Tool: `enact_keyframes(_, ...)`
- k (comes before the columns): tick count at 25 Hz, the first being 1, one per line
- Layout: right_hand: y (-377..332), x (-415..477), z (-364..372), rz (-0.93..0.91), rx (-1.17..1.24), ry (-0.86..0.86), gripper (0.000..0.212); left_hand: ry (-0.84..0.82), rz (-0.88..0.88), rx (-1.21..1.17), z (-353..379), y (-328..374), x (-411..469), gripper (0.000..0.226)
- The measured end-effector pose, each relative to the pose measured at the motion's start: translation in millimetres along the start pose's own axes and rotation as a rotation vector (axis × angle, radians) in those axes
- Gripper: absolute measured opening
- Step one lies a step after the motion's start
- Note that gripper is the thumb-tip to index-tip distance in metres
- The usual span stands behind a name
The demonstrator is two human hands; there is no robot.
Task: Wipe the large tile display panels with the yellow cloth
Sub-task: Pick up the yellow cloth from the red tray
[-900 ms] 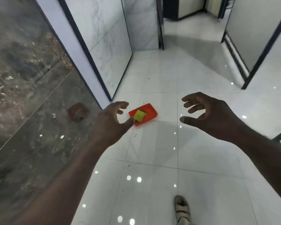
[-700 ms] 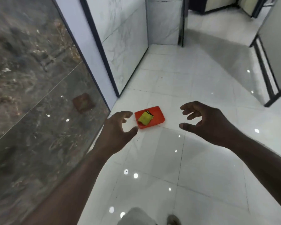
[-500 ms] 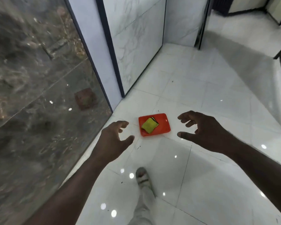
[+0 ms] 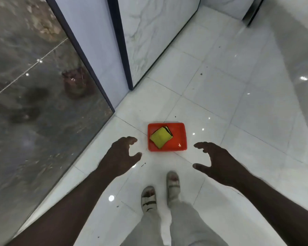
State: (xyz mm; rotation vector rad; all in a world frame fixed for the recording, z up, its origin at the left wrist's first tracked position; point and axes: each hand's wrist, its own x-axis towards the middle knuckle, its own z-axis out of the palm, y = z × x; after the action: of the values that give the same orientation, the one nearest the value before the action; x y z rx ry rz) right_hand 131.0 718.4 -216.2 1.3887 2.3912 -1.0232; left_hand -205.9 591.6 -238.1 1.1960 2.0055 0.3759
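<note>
Yellow cloth (image 4: 160, 137), folded square, glossy red tray (image 4: 180, 139)

- The red tray (image 4: 178, 134) sits on the white floor (image 4: 229, 96), apart from both panels, with bare tiles on every side.
- The yellow cloth (image 4: 160, 137) lies in it uncovered; only the low rim surrounds it.
- The left hand (image 4: 122, 155) hovers just left of the tray's near corner and the right hand (image 4: 215, 162) to the near right, both loosely curled and holding nothing; the gap between them is free.
- The dark marbled panel (image 4: 34, 103) stands close beside the left arm and walls off that side.
- The white marble panel (image 4: 153, 32) stands farther back, well apart from the tray.
- Two sandalled feet (image 4: 148, 199) stand near the tray's near edge.
</note>
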Motion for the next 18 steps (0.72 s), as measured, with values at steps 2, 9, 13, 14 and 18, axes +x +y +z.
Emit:
enact_keyframes(2,25.9,63.8,14.3,-0.022,-0.066,-0.080,0.078,-0.063,-0.083,0.009,16.8,-14.3,46.7,0.065)
enact_keyframes(9,150.8,339.1,161.3,-0.147,-0.388,-0.468,0.072,-0.252,-0.409,-0.102,153.3,-98.3,213.6,0.060)
enact_keyframes(13,204.5,447.3,242.3,-0.149,-0.534,-0.549,0.064,-0.290,-0.492,-0.095,221.1,-151.8,307.6,0.055)
enact_keyframes(14,214.3,471.3,263.2,-0.143,-0.537,-0.556,0.064,-0.295,-0.502,-0.099,240.4,-166.9,333.3,0.054)
enact_keyframes(18,244.4,542.4,334.8,-0.215,-0.547,-0.479,0.074,-0.325,-0.557,-0.118,313.2,-217.1,412.2,0.048)
